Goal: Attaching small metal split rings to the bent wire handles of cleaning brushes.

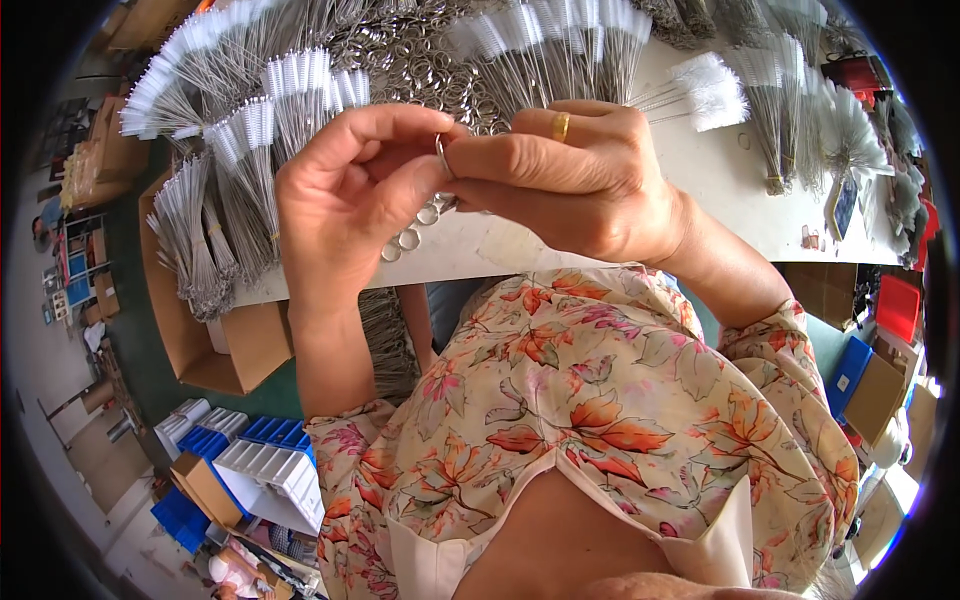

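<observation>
Wearer's clothing: floral blouse (570, 400) with a pale collar (725, 545), yellow-metal finger band.
Blouse fabric cream, loose, thin-looking; print of large orange blossoms, smaller pink-magenta flowers and grey-green leaves, all in fine dark outline. Collar plain off-white, pointed, open in a V at the neck. Left sleeve (345, 445) and right sleeve (780, 350) in the same print, each ending near the elbow; forearms (335, 345) bare. Band (560, 127) smooth, gold-coloured, on one finger of the right hand (595, 185).
</observation>
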`<state>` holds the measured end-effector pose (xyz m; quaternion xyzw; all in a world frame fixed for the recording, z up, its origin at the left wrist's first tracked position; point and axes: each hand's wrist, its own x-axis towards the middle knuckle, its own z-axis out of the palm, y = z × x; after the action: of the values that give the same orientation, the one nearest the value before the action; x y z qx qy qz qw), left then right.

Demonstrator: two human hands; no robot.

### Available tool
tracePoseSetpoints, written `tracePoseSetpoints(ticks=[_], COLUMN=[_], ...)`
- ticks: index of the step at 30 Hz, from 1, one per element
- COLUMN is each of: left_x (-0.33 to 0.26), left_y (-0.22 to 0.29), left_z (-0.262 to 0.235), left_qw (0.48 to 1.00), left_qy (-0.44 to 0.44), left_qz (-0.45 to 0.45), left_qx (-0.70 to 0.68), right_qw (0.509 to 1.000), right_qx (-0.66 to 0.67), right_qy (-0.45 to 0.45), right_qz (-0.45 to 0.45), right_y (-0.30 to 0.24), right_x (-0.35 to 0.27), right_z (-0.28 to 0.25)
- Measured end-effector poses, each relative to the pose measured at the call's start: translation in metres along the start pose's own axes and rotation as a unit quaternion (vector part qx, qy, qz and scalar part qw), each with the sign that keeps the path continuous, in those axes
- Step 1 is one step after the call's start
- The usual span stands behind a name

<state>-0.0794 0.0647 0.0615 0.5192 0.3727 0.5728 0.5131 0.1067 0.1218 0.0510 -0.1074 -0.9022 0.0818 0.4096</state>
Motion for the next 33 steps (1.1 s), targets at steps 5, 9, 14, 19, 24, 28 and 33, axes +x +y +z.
tracePoseSetpoints(ticks=[5, 9, 14, 19, 24, 28, 33], left_x=[-0.013, -0.007, -0.002, -0.002, 0.006, 0.028, 0.023], left_y=[0.015, -0.003, -0.004, 0.006, -0.007, -0.067, -0.082], left_z=[0.017, 0.015, 0.011, -0.001, -0.035, -0.094, -0.110], left_qw=[0.973, 0.947, 0.950, 0.960, 0.979, 0.692, 0.685], left_qy=[0.066, 0.105, 0.118, 0.067, 0.018, 0.018, 0.056], left_qz=[0.072, 0.213, 0.186, 0.145, -0.113, -0.232, -0.199], left_qx=[0.207, 0.215, 0.222, 0.231, 0.166, 0.683, 0.698], right_qw=[0.925, 0.685, 0.686, 0.702, 0.938, 0.972, 0.992], right_qx=[0.319, 0.578, 0.560, 0.572, 0.217, 0.078, 0.086], right_qy=[0.110, 0.040, -0.004, -0.163, -0.020, -0.176, -0.027], right_qz=[0.176, 0.441, 0.464, 0.393, 0.269, 0.137, 0.092], right_y=[-0.004, -0.011, -0.001, 0.010, -0.007, -0.028, 0.010], right_x=[0.006, 0.020, 0.023, 0.035, -0.018, -0.073, -0.061], right_z=[0.009, -0.004, -0.001, -0.016, 0.034, 0.078, 0.070])
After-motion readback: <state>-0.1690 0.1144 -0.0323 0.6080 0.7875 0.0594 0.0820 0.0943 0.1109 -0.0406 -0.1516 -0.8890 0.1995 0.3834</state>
